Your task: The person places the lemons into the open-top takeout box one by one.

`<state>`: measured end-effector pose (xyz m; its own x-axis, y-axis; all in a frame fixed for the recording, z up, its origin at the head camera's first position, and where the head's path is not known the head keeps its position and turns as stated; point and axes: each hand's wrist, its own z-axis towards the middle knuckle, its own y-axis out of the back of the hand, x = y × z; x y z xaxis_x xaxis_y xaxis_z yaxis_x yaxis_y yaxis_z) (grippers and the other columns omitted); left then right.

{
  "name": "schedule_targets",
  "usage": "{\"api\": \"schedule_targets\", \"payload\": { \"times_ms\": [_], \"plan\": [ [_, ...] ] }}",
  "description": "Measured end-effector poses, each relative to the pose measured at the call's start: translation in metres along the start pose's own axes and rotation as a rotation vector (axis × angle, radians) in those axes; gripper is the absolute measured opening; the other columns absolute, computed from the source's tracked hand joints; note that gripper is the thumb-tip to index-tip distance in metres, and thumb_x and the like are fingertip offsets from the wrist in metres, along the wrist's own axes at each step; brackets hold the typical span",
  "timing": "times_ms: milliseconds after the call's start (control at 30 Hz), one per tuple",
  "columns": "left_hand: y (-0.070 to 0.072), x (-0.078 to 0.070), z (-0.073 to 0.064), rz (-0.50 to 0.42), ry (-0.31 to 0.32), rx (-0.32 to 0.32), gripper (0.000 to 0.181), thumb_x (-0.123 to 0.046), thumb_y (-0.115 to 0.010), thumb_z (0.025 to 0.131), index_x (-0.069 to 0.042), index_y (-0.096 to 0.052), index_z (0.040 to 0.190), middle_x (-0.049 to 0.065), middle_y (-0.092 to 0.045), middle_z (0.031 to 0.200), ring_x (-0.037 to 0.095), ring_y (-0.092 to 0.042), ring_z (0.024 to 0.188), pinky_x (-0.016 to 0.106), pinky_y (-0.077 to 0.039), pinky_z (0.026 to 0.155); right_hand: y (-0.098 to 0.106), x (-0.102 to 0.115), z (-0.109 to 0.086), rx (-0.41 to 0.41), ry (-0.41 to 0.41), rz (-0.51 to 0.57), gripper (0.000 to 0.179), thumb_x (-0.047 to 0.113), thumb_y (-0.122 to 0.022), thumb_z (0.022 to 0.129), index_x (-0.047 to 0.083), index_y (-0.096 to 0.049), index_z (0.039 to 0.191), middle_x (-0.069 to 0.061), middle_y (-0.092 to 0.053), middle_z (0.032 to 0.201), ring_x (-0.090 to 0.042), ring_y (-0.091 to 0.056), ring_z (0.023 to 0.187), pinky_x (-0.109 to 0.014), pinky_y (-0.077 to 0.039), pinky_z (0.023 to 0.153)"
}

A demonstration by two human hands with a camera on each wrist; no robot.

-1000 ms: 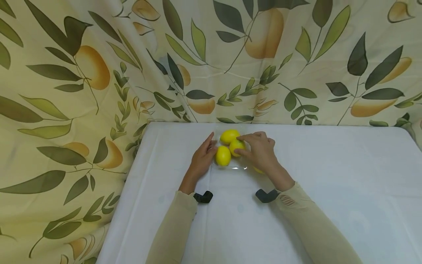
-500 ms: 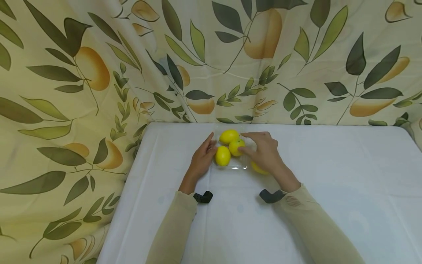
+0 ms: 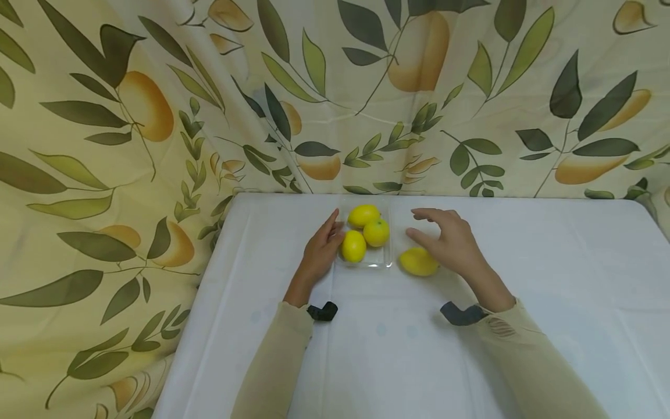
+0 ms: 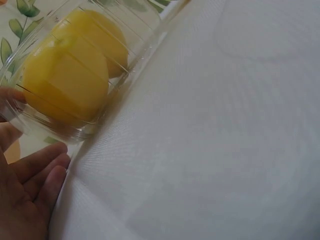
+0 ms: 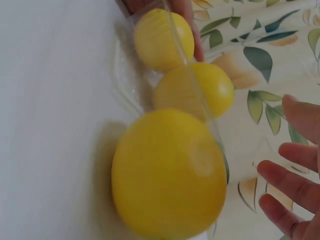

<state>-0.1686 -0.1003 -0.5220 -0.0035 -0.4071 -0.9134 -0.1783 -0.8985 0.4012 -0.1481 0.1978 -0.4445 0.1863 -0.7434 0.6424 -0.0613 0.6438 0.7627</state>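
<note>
In the head view, a clear plastic container (image 3: 388, 261) holds three yellow lemons: one at the back (image 3: 363, 216), one on the right (image 3: 376, 233) and one at the front left (image 3: 353, 247). My left hand (image 3: 321, 251) rests against the container's left side, its fingers fairly straight and the thumb at the rim. Another lemon (image 3: 419, 262) lies on the table just right of the container. Above and beside that lemon is my right hand (image 3: 454, 240), thumb and fingers spread with nothing between them. The right wrist view shows this lemon (image 5: 169, 175) large, apart from the fingers (image 5: 287, 182).
A white cloth covers the table (image 3: 366, 361). A patterned curtain (image 3: 450, 116) with leaves and fruit hangs behind it and along the left side. Dark wrist mounts (image 3: 323, 312) stick out at both sleeve cuffs.
My right hand has let go of the right-hand lemon in the container and moved right, out of the container. The lemon on the table has come into full view. My left hand stays put.
</note>
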Motion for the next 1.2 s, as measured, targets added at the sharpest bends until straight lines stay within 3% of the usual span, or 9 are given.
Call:
{"api": "schedule_targets", "payload": {
  "times_ms": [333, 533, 767, 1200],
  "plan": [
    [0.000, 0.001, 0.002, 0.014, 0.009, 0.000, 0.058, -0.039, -0.049, 0.106, -0.048, -0.026, 0.159, -0.009, -0.055, 0.148, 0.015, -0.051, 0.138, 0.043, -0.038, 0.121, 0.005, -0.024, -0.026, 0.031, -0.086, -0.008, 0.065, 0.056, -0.069, 0.092, 0.016, -0.058, 0.143, -0.010, -0.067, 0.133, -0.039, -0.049, 0.131, -0.065, -0.036, 0.106],
    [0.000, 0.000, 0.002, 0.019, 0.048, 0.001, 0.058, -0.039, -0.049, 0.105, -0.047, -0.027, 0.159, -0.009, -0.054, 0.149, 0.016, -0.050, 0.139, 0.045, -0.036, 0.122, 0.004, -0.031, -0.038, 0.053, -0.089, 0.009, 0.066, 0.053, -0.070, 0.093, 0.014, -0.056, 0.144, -0.013, -0.067, 0.134, -0.042, -0.048, 0.130, -0.065, -0.038, 0.103],
    [0.000, -0.001, 0.002, 0.023, 0.039, 0.002, 0.059, -0.040, -0.049, 0.105, -0.047, -0.026, 0.159, -0.010, -0.054, 0.149, 0.015, -0.050, 0.139, 0.045, -0.036, 0.122, -0.002, -0.039, -0.045, 0.113, -0.125, -0.006, 0.071, 0.056, -0.071, 0.091, 0.015, -0.054, 0.146, -0.012, -0.066, 0.137, -0.041, -0.049, 0.131, -0.066, -0.038, 0.103],
    [-0.001, 0.002, 0.002, 0.018, 0.033, -0.002, 0.059, -0.039, -0.049, 0.105, -0.045, -0.027, 0.160, -0.011, -0.054, 0.149, 0.015, -0.050, 0.139, 0.045, -0.037, 0.122, -0.014, -0.048, -0.049, 0.119, -0.106, -0.027, 0.071, 0.057, -0.076, 0.086, 0.017, -0.059, 0.142, -0.013, -0.067, 0.134, -0.039, -0.052, 0.126, -0.064, -0.038, 0.103]
  ]
}}
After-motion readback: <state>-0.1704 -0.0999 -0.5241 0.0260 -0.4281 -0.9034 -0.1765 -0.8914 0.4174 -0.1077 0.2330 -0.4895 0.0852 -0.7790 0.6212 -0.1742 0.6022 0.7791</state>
